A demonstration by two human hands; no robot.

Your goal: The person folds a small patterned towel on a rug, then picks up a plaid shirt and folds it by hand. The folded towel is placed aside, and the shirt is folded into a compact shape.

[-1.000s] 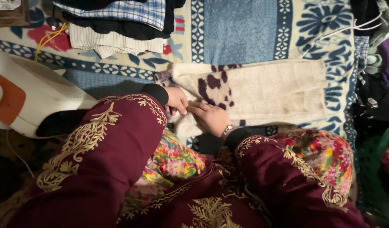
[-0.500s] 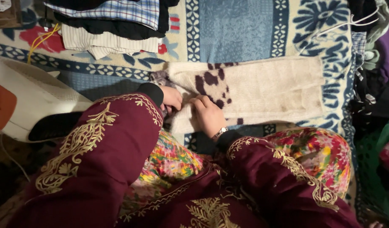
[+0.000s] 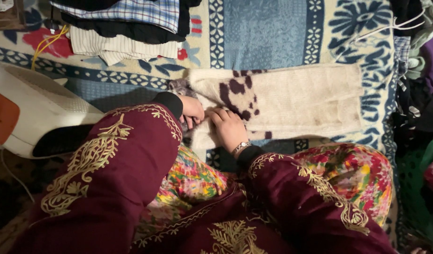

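- I see my left hand (image 3: 192,110) curled at the near left end of a cream knitted garment (image 3: 291,101), fingers bent in and pinching its edge.
- My right hand (image 3: 229,128) lies flat on the same end just beside the left, palm down, fingers loosely spread and pressing the knit rather than closed around it; a wristwatch (image 3: 240,147) sits at that wrist.
- The garment is spread lengthwise across the near middle of a blue patterned blanket (image 3: 268,33), its dark purple blotches (image 3: 237,94) towards my hands.
- A stack of folded clothes (image 3: 125,28) rests at the blanket's far left corner.
- A white and orange iron (image 3: 28,115) stands at the blanket's left edge, well apart from the garment.
- A heap of dark clothing (image 3: 416,70) lines the right edge.
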